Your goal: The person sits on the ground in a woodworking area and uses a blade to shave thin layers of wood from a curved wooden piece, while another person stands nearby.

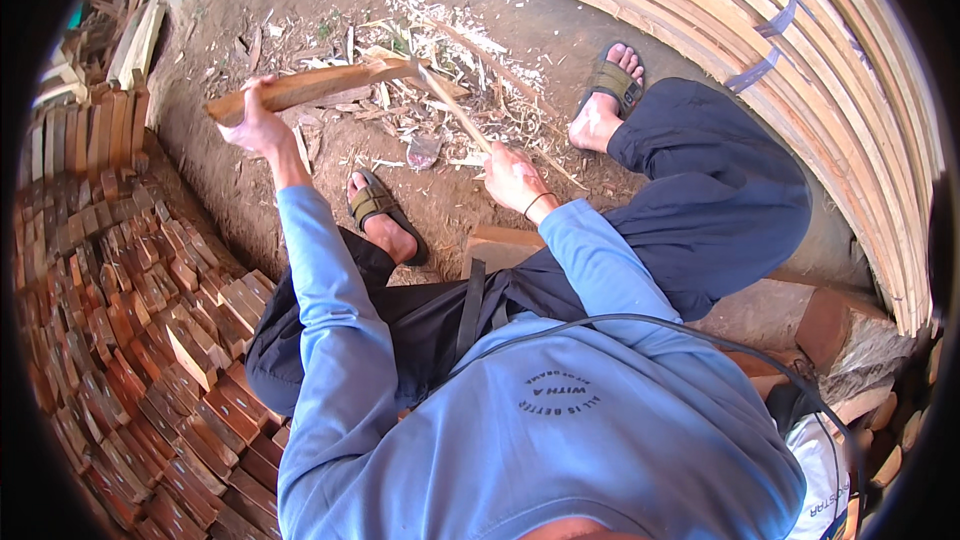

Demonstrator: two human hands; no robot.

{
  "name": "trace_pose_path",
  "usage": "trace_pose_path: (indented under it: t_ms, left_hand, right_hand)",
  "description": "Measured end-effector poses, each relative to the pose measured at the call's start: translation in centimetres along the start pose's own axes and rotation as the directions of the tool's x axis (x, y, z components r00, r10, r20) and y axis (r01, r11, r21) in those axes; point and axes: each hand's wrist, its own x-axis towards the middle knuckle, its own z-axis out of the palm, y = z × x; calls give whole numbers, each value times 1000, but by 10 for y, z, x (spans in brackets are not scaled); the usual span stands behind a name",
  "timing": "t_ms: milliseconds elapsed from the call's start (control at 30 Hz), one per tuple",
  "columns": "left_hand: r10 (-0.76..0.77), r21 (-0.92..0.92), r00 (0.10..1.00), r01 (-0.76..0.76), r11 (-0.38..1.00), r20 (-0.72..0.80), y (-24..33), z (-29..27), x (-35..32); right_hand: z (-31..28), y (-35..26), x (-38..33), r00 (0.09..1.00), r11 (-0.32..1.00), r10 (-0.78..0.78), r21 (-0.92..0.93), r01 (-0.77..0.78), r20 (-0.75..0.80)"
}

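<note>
My left hand (pixel 257 128) is closed around the near end of a thick wooden billet (pixel 325 85), holding it at a slant above the ground. In my right hand (pixel 514 180) is the pale wooden handle of a chopping tool (pixel 458 118). Its narrow metal head meets the billet's far right end; whether it is a hatchet or an adze I cannot tell. The wood looks freshly cut at that end. Beneath both lies a heap of wood chips (pixel 400 125) on the dirt floor.
Stacked wooden blocks (pixel 130 360) fill the left side. Long bundled wooden strips (pixel 800 60) curve along the far and right sides. My sandalled feet (pixel 385 225) stand either side of the chips. A black cable (pixel 690 320) crosses my shirt, and a white sack (pixel 825 475) lies lower right.
</note>
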Motion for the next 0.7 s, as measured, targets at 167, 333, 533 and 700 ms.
trace_pose_path:
  t_ms: [167,333,533,700]
  left_hand:
    - [-184,-60,972,177,982,-144,-10,-24,-1]
    - [-287,-122,923,264,957,-254,-26,-76,2]
    - [-347,-227,913,299,927,-215,-37,-86,2]
    - [-347,-225,921,305,926,-180,-34,-82,7]
  right_hand:
    - [-14,-22,3,987,996,-21,82,34,-161]
    - [38,28,11,997,990,-72,-121,66,-40]
    - [15,1,15,990,980,-139,-145,140,17]
    - [16,8,17,995,993,-74,-82,79,66]
